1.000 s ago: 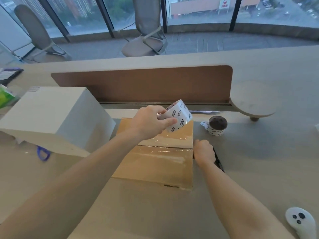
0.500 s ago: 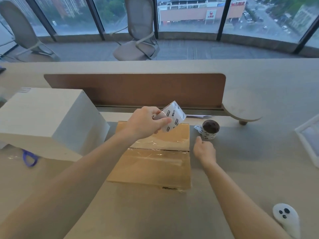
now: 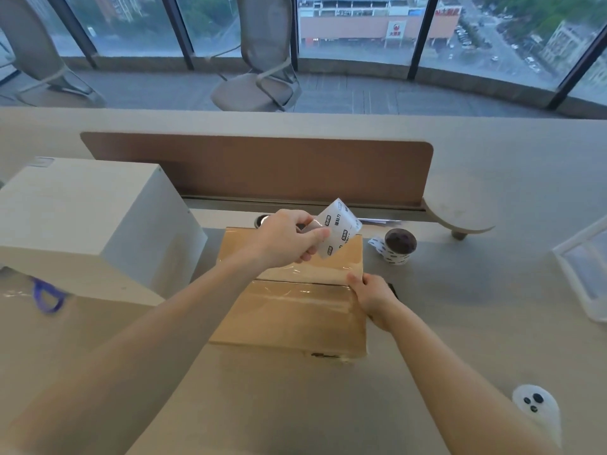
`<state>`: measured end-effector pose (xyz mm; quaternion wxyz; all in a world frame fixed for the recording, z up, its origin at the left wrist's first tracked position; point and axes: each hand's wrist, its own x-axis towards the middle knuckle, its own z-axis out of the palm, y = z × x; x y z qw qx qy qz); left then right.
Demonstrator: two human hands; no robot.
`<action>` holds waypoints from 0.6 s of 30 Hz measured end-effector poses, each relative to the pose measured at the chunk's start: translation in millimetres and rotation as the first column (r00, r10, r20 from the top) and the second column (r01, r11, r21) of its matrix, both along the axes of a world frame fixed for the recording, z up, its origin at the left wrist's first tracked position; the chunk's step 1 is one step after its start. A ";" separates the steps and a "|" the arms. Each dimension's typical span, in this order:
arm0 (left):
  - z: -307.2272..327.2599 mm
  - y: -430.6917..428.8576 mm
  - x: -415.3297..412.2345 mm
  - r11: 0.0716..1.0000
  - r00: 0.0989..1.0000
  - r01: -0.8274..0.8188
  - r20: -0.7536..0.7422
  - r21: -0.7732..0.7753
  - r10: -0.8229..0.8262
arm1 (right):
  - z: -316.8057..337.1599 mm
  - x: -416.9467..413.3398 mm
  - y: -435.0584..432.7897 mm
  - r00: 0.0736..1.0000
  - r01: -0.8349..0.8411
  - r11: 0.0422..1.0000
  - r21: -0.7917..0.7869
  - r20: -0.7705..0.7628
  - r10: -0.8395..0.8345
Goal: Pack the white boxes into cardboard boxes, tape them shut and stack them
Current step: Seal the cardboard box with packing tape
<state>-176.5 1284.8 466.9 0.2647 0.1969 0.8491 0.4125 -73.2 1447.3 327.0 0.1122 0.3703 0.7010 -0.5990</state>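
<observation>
tape roll (image 3: pixel 339 229) printed 强粘力, building sign (image 3: pixel 395 29) 大润发

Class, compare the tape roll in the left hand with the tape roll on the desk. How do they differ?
The held tape roll is gripped by the left hand above the cardboard box; the desk tape roll sits untouched. The held tape roll is tilted; the desk tape roll lies flat, core upward, loose end trailing. Both are white with dark print.

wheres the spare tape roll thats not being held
Head view, right of centre: the spare tape roll stands on the desk beside the far right corner of the cardboard box, just beyond the right hand.
</observation>
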 end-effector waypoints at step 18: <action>39.4 32.3 32.4 0.960 0.923 0.274 0.267 0.050 -0.277 | 148.7 29.2 71.8 0.519 -0.282 0.209 0.936 -0.034 0.854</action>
